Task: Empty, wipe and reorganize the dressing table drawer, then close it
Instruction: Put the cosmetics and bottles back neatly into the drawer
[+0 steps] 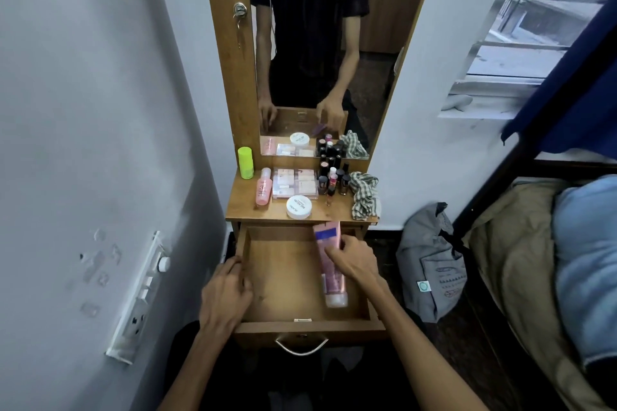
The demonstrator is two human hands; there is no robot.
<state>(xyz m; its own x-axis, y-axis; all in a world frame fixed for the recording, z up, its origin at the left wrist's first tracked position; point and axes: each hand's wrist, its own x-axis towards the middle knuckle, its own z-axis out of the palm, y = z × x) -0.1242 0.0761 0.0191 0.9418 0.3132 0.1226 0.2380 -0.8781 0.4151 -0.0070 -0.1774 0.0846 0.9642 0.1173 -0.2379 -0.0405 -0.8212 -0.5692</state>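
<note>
The wooden drawer (pixel 287 280) of the dressing table stands pulled out, its floor mostly bare. A pink tube (pixel 330 264) with a blue band and white cap lies along the drawer's right side. My right hand (pixel 355 259) grips the tube near its middle. My left hand (pixel 227 294) rests on the drawer's left wall with fingers curled over the edge. On the tabletop sit a green bottle (pixel 245 162), a pink bottle (pixel 263 190), a clear box of compacts (pixel 294 183), a white round jar (pixel 298 207), several nail polish bottles (pixel 334 180) and a checked cloth (pixel 364 193).
A mirror (pixel 317 43) rises behind the tabletop. A wall with a switch panel (pixel 140 297) is close on the left. A grey bag (pixel 430 264) stands on the floor at the right, beside a bed (pixel 551 260). The drawer's metal handle (pixel 301 345) faces me.
</note>
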